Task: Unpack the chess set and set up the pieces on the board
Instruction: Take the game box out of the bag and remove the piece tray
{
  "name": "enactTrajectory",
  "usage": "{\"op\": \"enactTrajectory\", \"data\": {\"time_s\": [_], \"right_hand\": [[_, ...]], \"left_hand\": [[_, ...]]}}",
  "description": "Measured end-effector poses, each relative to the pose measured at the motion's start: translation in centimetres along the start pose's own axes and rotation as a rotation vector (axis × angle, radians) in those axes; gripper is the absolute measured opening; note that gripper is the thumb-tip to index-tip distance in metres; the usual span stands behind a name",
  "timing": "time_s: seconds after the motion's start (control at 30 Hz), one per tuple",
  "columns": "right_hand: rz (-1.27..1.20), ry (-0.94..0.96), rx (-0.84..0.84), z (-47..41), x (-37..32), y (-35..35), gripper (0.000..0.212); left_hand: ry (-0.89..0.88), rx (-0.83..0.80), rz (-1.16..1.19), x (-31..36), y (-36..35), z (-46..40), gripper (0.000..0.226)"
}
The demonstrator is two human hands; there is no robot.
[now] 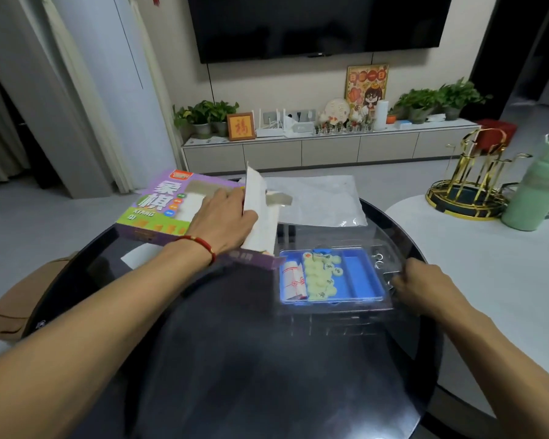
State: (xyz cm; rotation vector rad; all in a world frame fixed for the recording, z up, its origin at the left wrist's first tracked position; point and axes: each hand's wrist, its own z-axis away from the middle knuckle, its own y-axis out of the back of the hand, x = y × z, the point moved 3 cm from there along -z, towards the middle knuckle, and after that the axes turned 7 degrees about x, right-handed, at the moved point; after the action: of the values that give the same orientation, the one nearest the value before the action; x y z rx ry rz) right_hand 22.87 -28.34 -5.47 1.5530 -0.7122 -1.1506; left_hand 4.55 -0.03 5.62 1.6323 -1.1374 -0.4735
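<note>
A purple and green chess box [159, 204] lies at the far left of the round dark glass table [235, 359]. My left hand [225, 221] rests on the box and grips its raised white flap [260, 213]. To the right sits a blue tray [363, 275] under a clear plastic cover. It holds several pale round chess pieces [322, 274] and a rolled white sheet with red lines [293, 277]. My right hand [425, 285] pinches the clear cover at the tray's right edge.
A clear plastic bag [317, 201] lies beyond the tray at the table's far side. A white table [488, 264] to the right carries a gold rack [471, 188] and a green bottle [534, 191]. A brown cushion [19, 299] sits at the left.
</note>
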Motion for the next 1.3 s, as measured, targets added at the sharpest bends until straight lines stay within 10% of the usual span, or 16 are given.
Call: {"op": "enactTrajectory", "data": {"time_s": [0.53, 0.67, 1.03, 1.3], "right_hand": [[-0.145, 0.211, -0.022, 0.4, -6.9, -1.8, 0.015], [-0.152, 0.261, -0.025, 0.5, -6.9, -2.3, 0.018], [-0.157, 0.301, -0.135, 1.1, -8.1, -2.5, 0.04], [0.054, 0.456, -0.064, 2.9, -11.6, -2.7, 0.049]], "left_hand": [[0.025, 0.021, 0.085, 5.1, -13.6, -17.8, 0.029], [0.026, -0.194, 0.064, 4.0, -16.1, -18.1, 0.051], [-0.243, -0.105, 0.072, -3.0, -9.4, 0.9, 0.041], [-0.09, -0.428, -0.144, -9.4, -6.9, 12.5, 0.096]]}}
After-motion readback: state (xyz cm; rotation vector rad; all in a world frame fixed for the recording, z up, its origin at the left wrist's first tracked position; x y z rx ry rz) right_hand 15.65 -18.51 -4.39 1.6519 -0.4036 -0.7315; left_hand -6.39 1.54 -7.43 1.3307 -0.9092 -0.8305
